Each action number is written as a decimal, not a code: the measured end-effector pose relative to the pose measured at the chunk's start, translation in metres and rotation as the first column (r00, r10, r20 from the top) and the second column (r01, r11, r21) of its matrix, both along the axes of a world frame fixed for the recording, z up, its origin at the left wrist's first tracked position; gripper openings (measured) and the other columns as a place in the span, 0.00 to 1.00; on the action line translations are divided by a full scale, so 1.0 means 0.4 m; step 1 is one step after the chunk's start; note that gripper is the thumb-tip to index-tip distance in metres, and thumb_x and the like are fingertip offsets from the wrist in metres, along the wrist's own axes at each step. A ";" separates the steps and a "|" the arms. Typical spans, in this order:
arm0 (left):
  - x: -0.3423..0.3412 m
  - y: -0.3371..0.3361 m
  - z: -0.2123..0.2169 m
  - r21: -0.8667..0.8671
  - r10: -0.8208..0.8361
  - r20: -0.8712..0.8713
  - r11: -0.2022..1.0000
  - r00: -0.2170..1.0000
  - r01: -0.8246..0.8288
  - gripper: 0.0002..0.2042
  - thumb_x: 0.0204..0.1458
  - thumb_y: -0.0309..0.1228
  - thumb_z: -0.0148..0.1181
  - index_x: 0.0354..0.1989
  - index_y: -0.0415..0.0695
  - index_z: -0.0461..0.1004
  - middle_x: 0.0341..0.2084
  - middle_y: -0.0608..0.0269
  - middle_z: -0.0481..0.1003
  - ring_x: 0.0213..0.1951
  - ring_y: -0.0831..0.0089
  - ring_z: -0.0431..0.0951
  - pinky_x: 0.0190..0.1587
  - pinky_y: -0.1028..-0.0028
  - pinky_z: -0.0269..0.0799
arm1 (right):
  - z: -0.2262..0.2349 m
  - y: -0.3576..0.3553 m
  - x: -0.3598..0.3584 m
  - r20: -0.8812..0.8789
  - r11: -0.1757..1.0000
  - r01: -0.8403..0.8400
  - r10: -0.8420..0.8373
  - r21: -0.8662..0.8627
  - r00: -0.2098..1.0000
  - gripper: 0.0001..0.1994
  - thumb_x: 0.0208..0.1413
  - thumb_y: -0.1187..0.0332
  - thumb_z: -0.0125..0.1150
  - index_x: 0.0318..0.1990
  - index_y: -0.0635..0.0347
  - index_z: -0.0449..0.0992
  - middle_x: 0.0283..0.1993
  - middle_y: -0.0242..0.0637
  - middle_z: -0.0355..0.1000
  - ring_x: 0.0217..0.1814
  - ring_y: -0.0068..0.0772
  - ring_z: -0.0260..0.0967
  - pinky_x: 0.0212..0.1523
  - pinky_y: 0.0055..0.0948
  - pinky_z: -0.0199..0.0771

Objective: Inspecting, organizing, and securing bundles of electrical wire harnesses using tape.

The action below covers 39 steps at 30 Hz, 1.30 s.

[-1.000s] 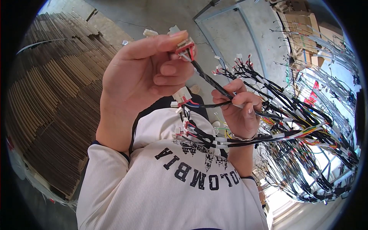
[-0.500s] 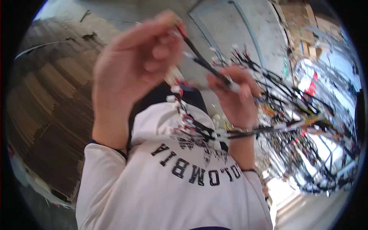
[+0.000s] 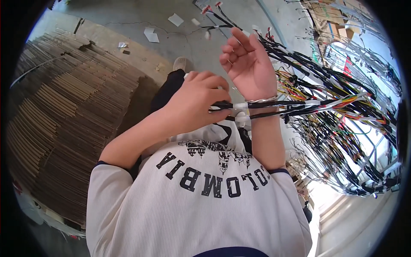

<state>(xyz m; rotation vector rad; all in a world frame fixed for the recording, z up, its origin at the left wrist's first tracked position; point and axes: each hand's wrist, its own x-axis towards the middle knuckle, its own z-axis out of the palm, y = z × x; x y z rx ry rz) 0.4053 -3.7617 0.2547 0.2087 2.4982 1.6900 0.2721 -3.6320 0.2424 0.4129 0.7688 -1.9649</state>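
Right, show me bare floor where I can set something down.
Grey concrete floor shows bare between the white paper scraps and the beige shoe. Crowded: the right side, with black-sleeved wire bundles, and the left, filled by stacked brown cardboard sheets.

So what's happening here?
A person is handling wiring. Their left hand has its grip closed around a black cable bundle, which passes over the right wrist toward a mass of hanging harnesses. The right hand is open, palm showing; other black cables with red connectors extend beyond its fingers, contact unclear. Stacked flat cardboard stands to the left.
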 end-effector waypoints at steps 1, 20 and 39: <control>-0.002 0.004 0.001 -0.003 0.002 -0.002 1.000 1.000 -0.002 0.12 0.40 0.30 0.68 0.34 0.43 0.76 0.41 0.61 0.72 0.47 0.61 0.69 0.54 0.64 0.59 | -0.006 0.005 0.001 0.013 1.000 0.024 -0.024 -0.002 1.000 0.17 0.63 0.59 0.51 0.51 0.63 0.71 0.39 0.38 0.75 0.40 0.31 0.71 0.44 0.32 0.73; -0.008 -0.177 -0.008 0.589 0.485 0.259 0.606 0.835 -0.535 0.31 0.44 0.22 0.62 0.60 0.42 0.64 0.59 0.61 0.61 0.58 0.69 0.62 0.60 0.64 0.59 | 0.080 0.008 0.043 -0.527 0.941 -0.291 0.338 0.173 0.780 0.23 0.64 0.61 0.51 0.55 0.75 0.68 0.50 0.50 0.70 0.43 0.37 0.74 0.43 0.32 0.76; -0.043 -0.157 0.076 -0.011 0.534 -0.431 0.803 0.727 -0.596 0.11 0.39 0.17 0.60 0.35 0.35 0.77 0.29 0.59 0.78 0.31 0.68 0.75 0.36 0.75 0.68 | 0.170 -0.004 0.058 -0.677 0.880 -0.473 0.366 0.029 0.639 0.26 0.60 0.57 0.56 0.51 0.79 0.71 0.49 0.54 0.66 0.41 0.41 0.75 0.44 0.34 0.75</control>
